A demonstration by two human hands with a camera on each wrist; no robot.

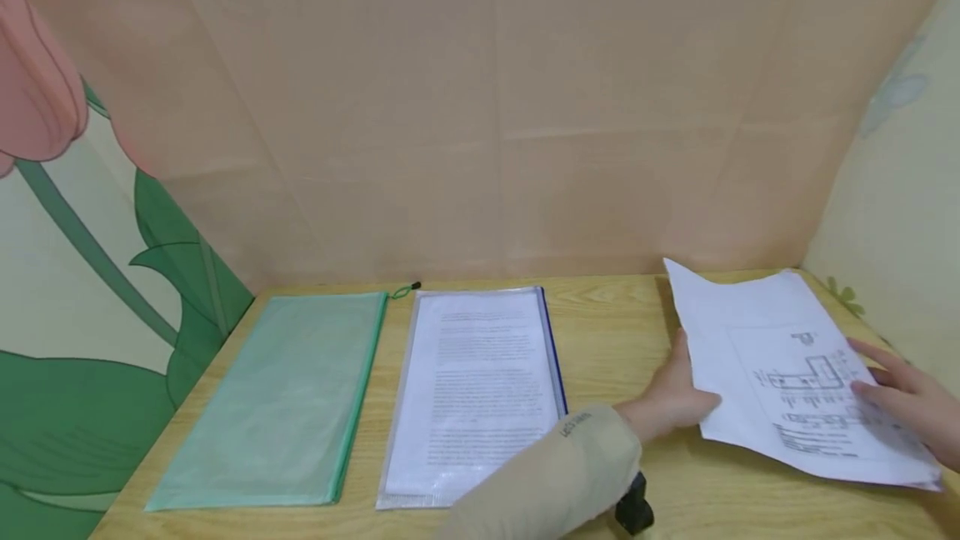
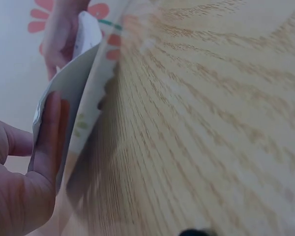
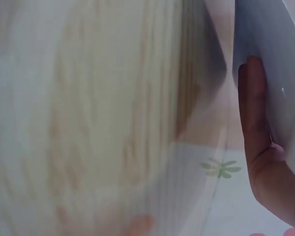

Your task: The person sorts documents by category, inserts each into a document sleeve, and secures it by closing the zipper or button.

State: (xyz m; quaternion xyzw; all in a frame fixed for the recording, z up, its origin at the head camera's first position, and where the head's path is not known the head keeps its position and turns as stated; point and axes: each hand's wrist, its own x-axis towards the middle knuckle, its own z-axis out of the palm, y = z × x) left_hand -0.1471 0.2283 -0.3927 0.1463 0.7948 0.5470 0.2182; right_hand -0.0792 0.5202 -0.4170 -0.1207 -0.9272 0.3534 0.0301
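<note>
White printed papers, with line drawings and small text on the top sheet, are held tilted above the right side of the table. My left hand grips their left edge, thumb on the front; in the left wrist view its fingers lie along the back. At the right edge my right hand pinches the papers, thumb on the printed face. The right wrist view shows its fingers behind the sheets. How many sheets there are, I cannot tell.
A green zip document pouch lies at the left of the wooden table. Beside it is a clear folder with a dark blue spine and printed pages inside. A beige sheet stands behind; a patterned wall borders the right.
</note>
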